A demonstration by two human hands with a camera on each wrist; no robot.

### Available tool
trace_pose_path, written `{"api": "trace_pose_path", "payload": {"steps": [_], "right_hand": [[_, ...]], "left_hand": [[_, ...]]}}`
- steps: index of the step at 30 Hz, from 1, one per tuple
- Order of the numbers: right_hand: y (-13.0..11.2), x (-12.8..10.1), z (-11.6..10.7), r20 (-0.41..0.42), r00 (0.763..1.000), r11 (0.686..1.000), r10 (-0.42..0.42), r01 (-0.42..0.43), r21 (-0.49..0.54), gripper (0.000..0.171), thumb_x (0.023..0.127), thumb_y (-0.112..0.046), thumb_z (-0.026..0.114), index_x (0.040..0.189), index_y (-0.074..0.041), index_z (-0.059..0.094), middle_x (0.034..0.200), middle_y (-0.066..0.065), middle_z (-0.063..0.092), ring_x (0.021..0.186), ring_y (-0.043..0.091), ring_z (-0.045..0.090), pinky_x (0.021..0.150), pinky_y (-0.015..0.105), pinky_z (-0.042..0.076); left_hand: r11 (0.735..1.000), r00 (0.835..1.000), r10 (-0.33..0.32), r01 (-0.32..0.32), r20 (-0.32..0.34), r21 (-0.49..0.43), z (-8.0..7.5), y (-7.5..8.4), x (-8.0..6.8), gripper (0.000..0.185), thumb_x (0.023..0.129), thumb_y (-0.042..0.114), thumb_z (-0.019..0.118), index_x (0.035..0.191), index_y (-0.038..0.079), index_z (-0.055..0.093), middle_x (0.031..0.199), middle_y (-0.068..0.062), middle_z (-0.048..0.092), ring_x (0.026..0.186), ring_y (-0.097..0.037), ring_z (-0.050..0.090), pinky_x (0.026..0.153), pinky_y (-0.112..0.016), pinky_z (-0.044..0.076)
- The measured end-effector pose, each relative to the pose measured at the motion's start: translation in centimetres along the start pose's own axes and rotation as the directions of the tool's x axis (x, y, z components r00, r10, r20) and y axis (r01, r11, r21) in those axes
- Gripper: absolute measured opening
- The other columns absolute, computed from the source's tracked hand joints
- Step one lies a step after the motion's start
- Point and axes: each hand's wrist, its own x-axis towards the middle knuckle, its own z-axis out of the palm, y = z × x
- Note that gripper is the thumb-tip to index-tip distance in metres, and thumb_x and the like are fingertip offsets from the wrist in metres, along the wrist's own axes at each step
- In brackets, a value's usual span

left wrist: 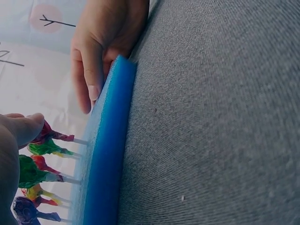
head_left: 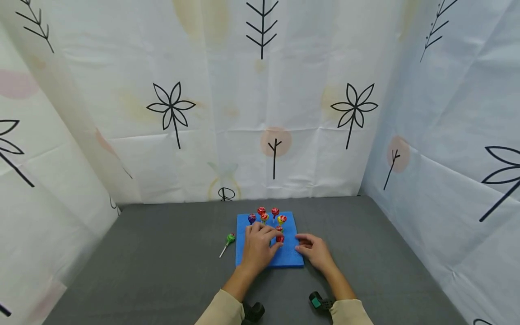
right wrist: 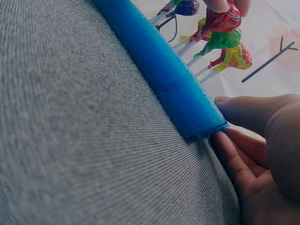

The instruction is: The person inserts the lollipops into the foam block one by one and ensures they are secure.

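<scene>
step: you are seating a red lollipop (head_left: 280, 238) into the blue foam pad (head_left: 289, 257), it seems; next calls for a straight downward push.
left hand (head_left: 257, 246): your fingers are curled, pinching that lollipop near the pad's centre.
right hand (head_left: 314, 250): fingers relaxed, pressing the pad's 3 o'clock edge to steady it, gripping nothing.
standing lollipops (head_left: 268, 215): upright at the pad's 12 o'clock side.
green lollipop (head_left: 229, 239): lying on the grey surface (head_left: 162, 253), at 9 o'clock, just beside the pad.
</scene>
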Motion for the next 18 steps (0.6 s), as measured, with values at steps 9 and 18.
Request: {"api": "trace_pose_path", "payload": {"steps": [9,18], "right_hand": [[0.07,0.11,-0.01,-0.002,1.000,1.000,-0.015,0.015,0.003,0.028,0.085,0.000,0.073,0.113,0.000,0.069,0.107,0.011,0.068,0.095,0.025,0.065,0.083,0.036,0.053],[0.08,-0.07,0.00,0.008,1.000,1.000,-0.012,0.012,-0.005,0.028,0.085,-0.002,0.073,0.113,0.000,0.069,0.105,0.011,0.068,0.094,0.025,0.065,0.081,0.037,0.053]], "left_hand": [[1.000,0.999,0.022,-0.022,-0.037,-0.002,0.13,-0.04,-0.02,0.024,0.073,0.031,0.087,0.093,0.023,0.077,0.094,0.009,0.071,0.091,-0.016,0.050,0.079,-0.038,0.035],[1.000,1.000,-0.019,0.019,-0.008,-0.003,0.05,0.16,-0.23,0.023,0.074,0.031,0.086,0.094,0.024,0.077,0.095,0.008,0.071,0.091,-0.016,0.050,0.078,-0.038,0.035]]}}
